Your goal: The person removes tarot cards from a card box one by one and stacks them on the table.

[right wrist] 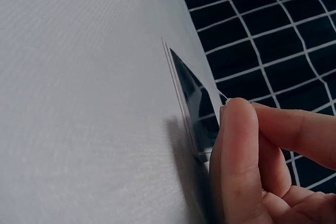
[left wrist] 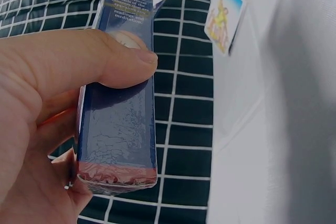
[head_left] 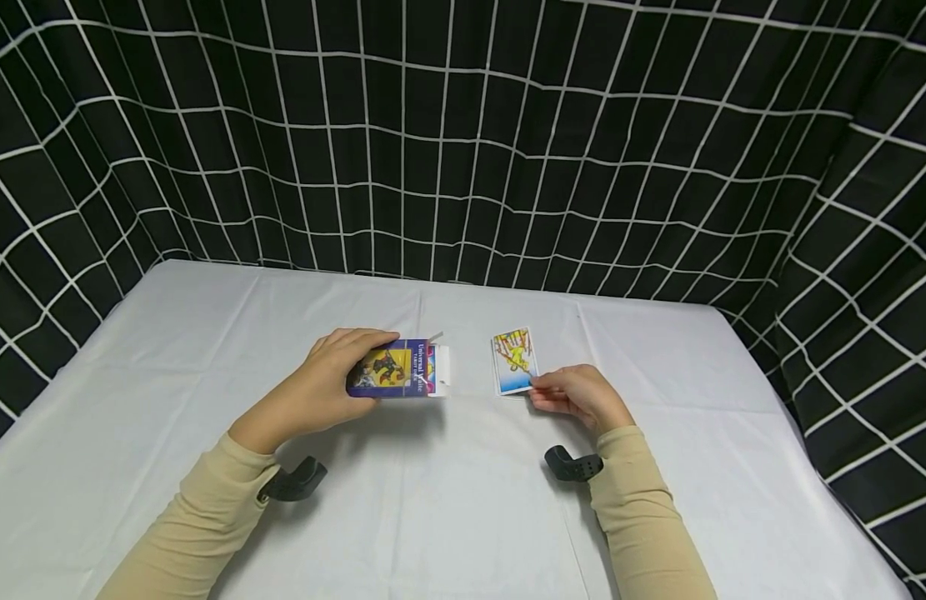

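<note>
My left hand [head_left: 320,379] grips a dark blue tarot card box [head_left: 390,367], thumb along its near narrow side and fingers over the far side. The box lies sideways, its printed front up and its opened end to the right, with a white flap [head_left: 443,367] sticking out there. Colourful card faces show at that opening. To the right, my right hand [head_left: 578,397] pinches a few tarot cards [head_left: 515,360] by their lower right corner, between thumb and fingers. The top card shows a yellow figure over blue. In the right wrist view, thin layered edges of these cards [right wrist: 191,108] are visible close over the cloth.
A white cloth [head_left: 463,517] with fold creases covers the table. Black curtains [head_left: 463,150] with a white grid stand behind it and at both sides. A black wrist-worn device [head_left: 293,481] juts inward from the left sleeve, another [head_left: 573,464] from the right.
</note>
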`<action>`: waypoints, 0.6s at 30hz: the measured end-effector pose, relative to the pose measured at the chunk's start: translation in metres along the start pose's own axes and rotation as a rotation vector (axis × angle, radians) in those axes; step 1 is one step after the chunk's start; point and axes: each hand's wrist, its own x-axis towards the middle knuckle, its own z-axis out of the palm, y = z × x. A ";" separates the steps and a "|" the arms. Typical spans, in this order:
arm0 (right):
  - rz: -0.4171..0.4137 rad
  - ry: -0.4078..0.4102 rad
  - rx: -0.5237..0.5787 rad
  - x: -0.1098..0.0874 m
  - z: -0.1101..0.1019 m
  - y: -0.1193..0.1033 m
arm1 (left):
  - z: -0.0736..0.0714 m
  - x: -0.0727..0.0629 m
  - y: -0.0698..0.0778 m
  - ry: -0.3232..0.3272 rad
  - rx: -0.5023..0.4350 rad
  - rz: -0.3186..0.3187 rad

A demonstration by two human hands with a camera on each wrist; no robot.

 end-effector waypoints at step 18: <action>0.038 0.101 -0.258 -0.003 0.006 0.002 | 0.000 0.000 -0.001 -0.005 -0.001 0.002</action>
